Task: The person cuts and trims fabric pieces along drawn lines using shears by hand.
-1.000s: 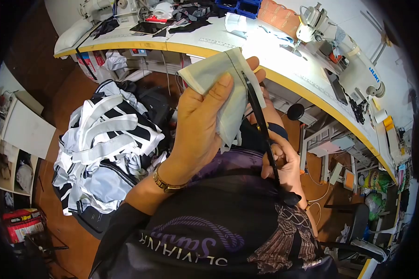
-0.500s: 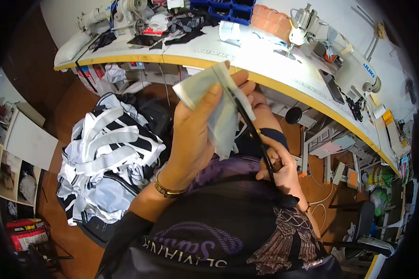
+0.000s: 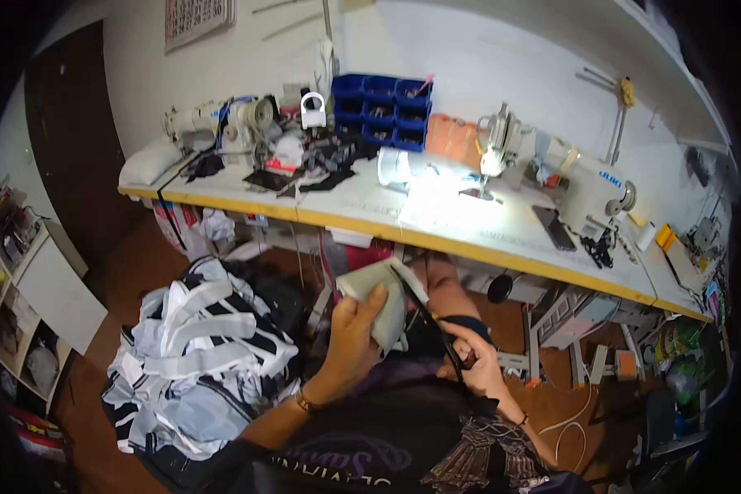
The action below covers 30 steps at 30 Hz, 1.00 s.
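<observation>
My left hand [image 3: 356, 333] grips a folded piece of pale grey-green fabric [image 3: 380, 288], the thumb pressed on its face. The fabric hangs above my lap, its lower part drooping beside my fingers. In my right hand [image 3: 479, 362] is a pair of black scissors [image 3: 438, 328], fingers curled round the handles. Their blades run up and to the left along the fabric's right part. Whether the blades are parted cannot be made out. To the left, a heap of white, grey and black fabric pieces [image 3: 198, 354] rises from a dark container.
Ahead stands a long sewing table [image 3: 354, 216] with a yellow edge. It carries a lit sewing machine [image 3: 568, 169] at right, another sewing machine [image 3: 230, 123] at left, a phone [image 3: 554, 228] and blue bins [image 3: 379, 111]. A black chair [image 3: 663, 428] is at lower right.
The view has tilted up, showing more wall and door, and my hands appear lower. Both hands keep their holds on the fabric and the scissors.
</observation>
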Each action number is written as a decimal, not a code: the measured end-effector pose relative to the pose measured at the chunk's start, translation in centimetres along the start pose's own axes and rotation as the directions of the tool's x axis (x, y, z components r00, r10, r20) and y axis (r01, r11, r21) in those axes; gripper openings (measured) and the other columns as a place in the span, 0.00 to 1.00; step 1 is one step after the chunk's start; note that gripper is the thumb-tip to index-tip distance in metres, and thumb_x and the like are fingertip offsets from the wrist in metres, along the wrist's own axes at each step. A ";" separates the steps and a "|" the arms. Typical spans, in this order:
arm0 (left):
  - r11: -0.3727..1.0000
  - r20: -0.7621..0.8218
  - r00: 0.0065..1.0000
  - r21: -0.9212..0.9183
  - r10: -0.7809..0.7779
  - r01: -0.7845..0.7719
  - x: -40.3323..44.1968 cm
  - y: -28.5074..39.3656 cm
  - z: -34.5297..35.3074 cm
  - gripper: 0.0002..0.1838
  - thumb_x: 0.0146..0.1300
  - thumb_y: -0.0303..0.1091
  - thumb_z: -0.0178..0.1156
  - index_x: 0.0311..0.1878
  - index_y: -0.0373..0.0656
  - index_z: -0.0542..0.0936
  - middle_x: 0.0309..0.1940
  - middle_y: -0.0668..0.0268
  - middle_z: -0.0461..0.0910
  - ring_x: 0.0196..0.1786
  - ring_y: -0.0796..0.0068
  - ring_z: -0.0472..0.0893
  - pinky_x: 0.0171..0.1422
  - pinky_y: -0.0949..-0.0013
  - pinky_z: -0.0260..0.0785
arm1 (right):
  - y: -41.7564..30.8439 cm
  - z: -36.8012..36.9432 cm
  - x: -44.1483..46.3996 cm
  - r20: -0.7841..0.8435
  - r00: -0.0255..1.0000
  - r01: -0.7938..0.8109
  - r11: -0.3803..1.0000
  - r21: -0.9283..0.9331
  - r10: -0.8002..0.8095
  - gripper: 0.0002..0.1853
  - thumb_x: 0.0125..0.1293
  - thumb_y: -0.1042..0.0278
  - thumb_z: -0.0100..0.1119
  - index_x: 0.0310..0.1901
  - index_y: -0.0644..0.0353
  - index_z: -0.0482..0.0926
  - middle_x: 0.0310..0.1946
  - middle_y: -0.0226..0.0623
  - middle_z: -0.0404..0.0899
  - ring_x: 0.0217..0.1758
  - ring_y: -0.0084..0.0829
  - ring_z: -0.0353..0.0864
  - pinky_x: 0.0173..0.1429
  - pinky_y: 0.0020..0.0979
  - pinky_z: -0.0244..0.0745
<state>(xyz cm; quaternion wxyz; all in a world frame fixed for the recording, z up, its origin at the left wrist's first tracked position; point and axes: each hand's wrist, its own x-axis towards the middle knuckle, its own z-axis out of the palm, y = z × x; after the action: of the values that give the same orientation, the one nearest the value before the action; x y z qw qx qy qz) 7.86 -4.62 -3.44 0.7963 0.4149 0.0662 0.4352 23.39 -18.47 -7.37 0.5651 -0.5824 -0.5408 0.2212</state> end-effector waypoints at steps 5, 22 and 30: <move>0.996 0.065 0.995 -0.043 0.075 -0.072 0.2 1.5 0.2 0.18 0.66 0.35 0.50 0.54 0.32 0.68 0.47 0.58 0.75 0.46 0.70 0.77 0.52 0.68 0.70 | -0.3 -0.1 0.0 0.013 1.000 0.011 0.999 0.039 -0.012 0.34 0.42 0.73 0.74 0.55 0.58 0.73 0.17 0.15 0.60 0.23 0.10 0.54 0.26 0.15 0.48; 0.977 0.173 0.966 0.065 0.190 -0.204 0.4 5.9 1.7 0.20 0.66 0.31 0.47 0.58 0.28 0.64 0.53 0.48 0.72 0.53 0.56 0.75 0.58 0.59 0.67 | -3.4 -1.0 0.4 0.077 0.992 0.108 0.991 -0.079 -0.102 0.32 0.44 0.63 0.74 0.54 0.58 0.74 0.23 0.22 0.72 0.26 0.11 0.65 0.31 0.14 0.61; 0.965 0.145 0.960 0.074 0.241 -0.253 -1.0 7.5 2.5 0.20 0.66 0.31 0.48 0.56 0.26 0.64 0.50 0.45 0.73 0.53 0.53 0.75 0.59 0.58 0.66 | -5.8 -0.9 0.6 0.159 0.985 0.085 0.994 -0.070 -0.073 0.31 0.46 0.74 0.71 0.55 0.61 0.71 0.20 0.20 0.70 0.24 0.09 0.63 0.29 0.13 0.58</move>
<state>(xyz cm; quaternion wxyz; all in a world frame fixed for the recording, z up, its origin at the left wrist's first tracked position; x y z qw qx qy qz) 3.62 -4.80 3.35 0.7184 0.4845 -0.0203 0.4987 22.16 -19.67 -1.69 0.5067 -0.5625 -0.6142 0.2227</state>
